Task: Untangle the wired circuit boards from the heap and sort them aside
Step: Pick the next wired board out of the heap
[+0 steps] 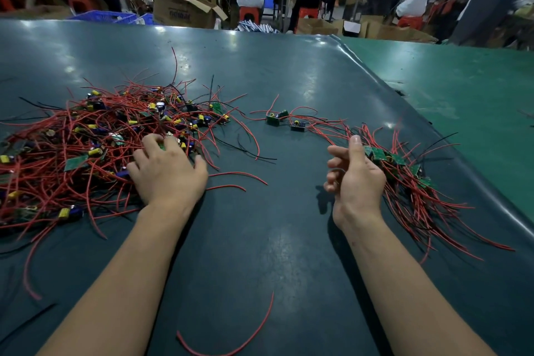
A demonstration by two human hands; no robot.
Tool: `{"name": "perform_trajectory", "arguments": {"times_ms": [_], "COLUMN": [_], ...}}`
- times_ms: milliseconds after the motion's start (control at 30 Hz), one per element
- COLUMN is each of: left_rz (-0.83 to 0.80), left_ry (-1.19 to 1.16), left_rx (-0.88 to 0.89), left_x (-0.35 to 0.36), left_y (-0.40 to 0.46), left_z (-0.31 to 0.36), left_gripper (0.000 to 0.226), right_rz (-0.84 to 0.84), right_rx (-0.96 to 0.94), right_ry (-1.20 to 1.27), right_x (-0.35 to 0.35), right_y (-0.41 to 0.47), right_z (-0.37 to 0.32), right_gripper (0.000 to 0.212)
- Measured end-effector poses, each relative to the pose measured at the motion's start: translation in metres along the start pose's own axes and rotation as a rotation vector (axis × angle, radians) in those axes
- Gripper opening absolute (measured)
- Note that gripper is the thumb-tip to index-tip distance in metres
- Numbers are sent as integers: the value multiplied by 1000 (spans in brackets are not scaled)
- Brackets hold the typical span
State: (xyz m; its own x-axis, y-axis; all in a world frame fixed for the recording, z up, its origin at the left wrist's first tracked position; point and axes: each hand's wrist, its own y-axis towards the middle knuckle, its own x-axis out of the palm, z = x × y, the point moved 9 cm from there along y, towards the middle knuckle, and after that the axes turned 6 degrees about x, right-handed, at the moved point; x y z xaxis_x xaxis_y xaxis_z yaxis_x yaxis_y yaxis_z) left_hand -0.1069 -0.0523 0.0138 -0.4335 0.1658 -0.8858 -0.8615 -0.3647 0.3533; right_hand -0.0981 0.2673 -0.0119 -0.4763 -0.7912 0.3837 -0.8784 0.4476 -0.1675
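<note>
Digging into the heap [95,147], the left hand [166,170] is pinching a board; looped red wires risk dragging neighbours along. Right of the heap, the right hand [354,179] is hanging loosely curled, empty.

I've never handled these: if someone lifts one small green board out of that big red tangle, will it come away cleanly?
Probably not. The heap is a dense weave of thin wires, so neighbours would likely drag along. The wires look floppy, curving loosely over the table. The boards look small and light; the left hand reaches into the heap.
</note>
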Motion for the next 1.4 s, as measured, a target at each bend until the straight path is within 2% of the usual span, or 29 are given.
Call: {"name": "perform_trajectory", "arguments": {"times_ms": [133, 300, 467, 600, 667, 733, 767, 800, 867, 900, 933, 1033, 1200, 1233, 1300, 1333, 1400], "left_rz": [51, 130, 325, 509, 622, 690, 675, 633, 500, 436, 390, 328, 291, 252, 81, -22, -240], "left_ry": [-81, -130, -296, -413, -458, -552, -615, -674, -767, -798, -822, -893, -1023, -1082, -1220, -1221, -1104], "left_rx": [-51, -2, 75, 272, 416, 611, 724, 832, 979, 1002, 996, 960, 977, 906, 687, 598, 536], "left_x": [-4, -13, -31, -50, -62, -72, -74, -74, -67, -63, -58, -53, -58, -54, -35, -22, 5], "left_y": [2, 5, -1, -20, -37, -55, -63, -70, -81, -84, -84, -82, -87, -82, -67, -61, -60], "left_z": [-6, -7, 0, 28, 47, 67, 77, 87, 103, 108, 111, 110, 109, 106, 100, 99, 105], "left_gripper": [46, 27, 26, 22, 16, 16, 17, 18, 18, 18, 17, 20, 13, 16, 17, 30, 50], "right_rz": [-12, -33, -38, -52, -82, -173, -255, -336, -465, -491, -498, -415, -221, -209, -208, -232, -313], "right_rx": [-8, -29, -42, -116, -240, -319, -327, -328, -364, -393, -418, -447, -442, -413, -253, -158, -31], "right_ry": [-11, -39, -68, -126, -225, -348, -417, -512, -726, -787, -814, -836, -805, -753, -480, -313, -72], "right_x": [1, 2, 3, 6, 12, 26, 35, 45, 57, 60, 61, 57, 42, 40, 34, 32, 36], "right_y": [0, -1, -2, -6, -13, -21, -24, -27, -32, -34, -35, -29, -19, -17, -13, -13, -15], "right_z": [0, -1, 0, -6, -13, -13, -9, -2, 10, 12, 12, 9, 2, 1, 4, 6, 7], "right_gripper": [45, 45, 43, 38, 35, 23, 10, 12, 48, 52, 45, 21, 18, 20, 23, 20, 12]}}
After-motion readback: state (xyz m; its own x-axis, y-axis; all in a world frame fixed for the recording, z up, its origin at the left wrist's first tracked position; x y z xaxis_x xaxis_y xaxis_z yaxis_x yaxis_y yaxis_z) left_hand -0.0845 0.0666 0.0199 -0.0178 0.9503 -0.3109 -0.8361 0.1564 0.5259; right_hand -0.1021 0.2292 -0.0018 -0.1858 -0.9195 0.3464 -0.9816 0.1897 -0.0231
